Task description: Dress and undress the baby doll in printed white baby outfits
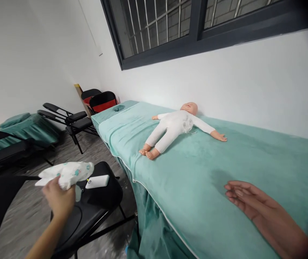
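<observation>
My left hand is closed around a folded white cloth piece with small teal and pink prints, possibly a baby garment; its exact kind is unclear. It is held above a black folding chair. My right hand hovers over the near part of the bed, fingers loosely stretched and slightly bent, with nothing seen in it. Farther back, a baby doll in a white cloth suit lies face up on the teal bed cover, arms spread and feet toward the bed's left edge.
A white power bank with a dark cable rests on the chair seat. More folding chairs stand at the far left, near another teal-covered bed. The bed runs along a white wall under a barred window.
</observation>
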Demonstrator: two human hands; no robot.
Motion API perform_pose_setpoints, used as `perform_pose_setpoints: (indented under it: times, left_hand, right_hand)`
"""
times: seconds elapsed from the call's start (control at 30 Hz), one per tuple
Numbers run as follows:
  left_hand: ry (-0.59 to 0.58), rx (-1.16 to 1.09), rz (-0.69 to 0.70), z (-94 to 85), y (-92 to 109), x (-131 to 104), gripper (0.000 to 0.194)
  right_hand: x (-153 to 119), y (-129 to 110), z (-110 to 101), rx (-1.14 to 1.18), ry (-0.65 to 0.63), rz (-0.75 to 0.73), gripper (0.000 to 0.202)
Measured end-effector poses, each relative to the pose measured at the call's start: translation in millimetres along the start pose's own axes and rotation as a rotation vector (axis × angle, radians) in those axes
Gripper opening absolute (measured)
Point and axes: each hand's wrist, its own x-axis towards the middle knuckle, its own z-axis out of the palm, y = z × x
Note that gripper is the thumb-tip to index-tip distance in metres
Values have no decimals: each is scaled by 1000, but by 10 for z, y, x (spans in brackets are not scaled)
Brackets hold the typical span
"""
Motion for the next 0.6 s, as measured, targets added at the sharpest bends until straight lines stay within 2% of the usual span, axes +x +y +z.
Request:
perform_pose_setpoints:
  times: [0.07,0.17,0.2,0.23,0.33,0.43,0.53,0.6]
  left_hand:
    - [-126,-32,-3,340,-27,-204,59]
    - [-493,15,-35,847,-121,-601,58]
    - [-582,21,-43,978,-167,-713,56]
    - [-611,30,-66,1081,-216,-798,55]
    - [-604,69,-42,1225,-330,-879,55]
    - [-524,124,10,1182,-328,-838,59]
    - [-403,77,99,1077,-156,-913,62]
    - [-346,-75,225,997,77,-1077,61]
  right_hand:
    - [-8,6,18,-40,16,-1,42]
    - [-30,0,50,-83,38,-14,42]
    - [-39,-7,61,-95,45,-24,41]
    - [-49,-16,71,-108,45,-33,40]
    - [-70,-51,92,-150,14,-59,39]
    - [-71,-72,106,-198,-16,-73,37]
    - [-102,-50,147,-270,39,-175,33]
    - [-192,-7,201,-372,90,-325,26]
